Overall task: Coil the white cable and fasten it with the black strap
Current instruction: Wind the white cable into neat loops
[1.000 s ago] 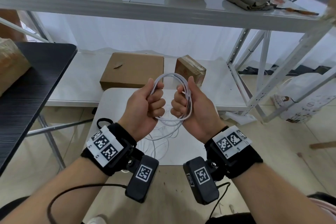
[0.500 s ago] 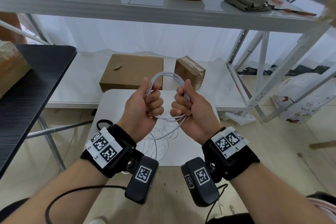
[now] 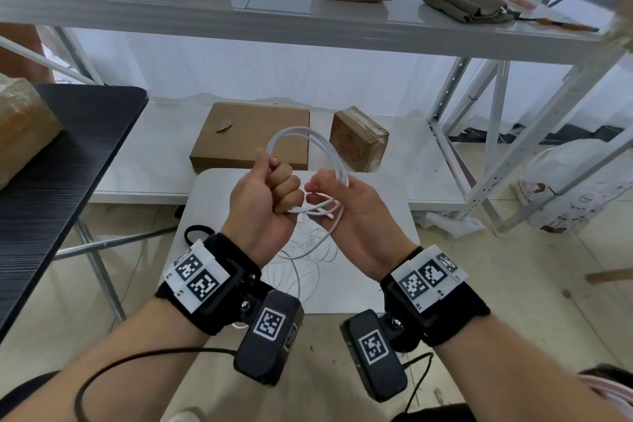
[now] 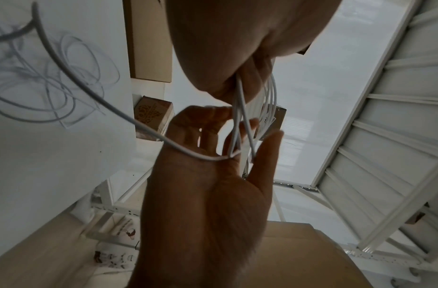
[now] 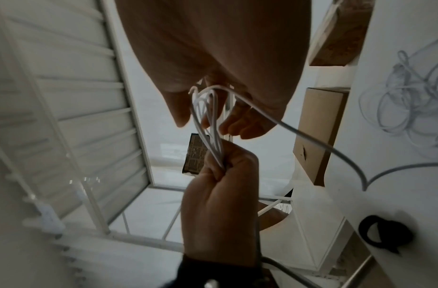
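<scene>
The white cable (image 3: 339, 166) is gathered into a few loops held up in front of me. My left hand (image 3: 270, 192) is a tight fist that grips the loops at their left side, the fist (image 5: 220, 194) plain in the right wrist view. My right hand (image 3: 356, 212) is relaxed, and the strands (image 4: 237, 109) pass loosely between its straight thumb and fingers (image 4: 200, 124). The cable's free length (image 3: 308, 250) hangs to a loose tangle on the small white table (image 3: 376, 267). The black strap (image 3: 198, 227) lies in a ring at the table's left edge, also the strap (image 5: 400, 235) in the right wrist view.
A flat cardboard box (image 3: 250, 134) and a small taped box (image 3: 358, 140) sit on the low white shelf behind the table. A black table (image 3: 51, 181) stands to the left. White shelf uprights (image 3: 479, 113) rise at the right.
My right hand has loosened from a closed grip on the loops to a relaxed hold. The left hand has rolled into a tighter fist, and the loops now lean to the right.
</scene>
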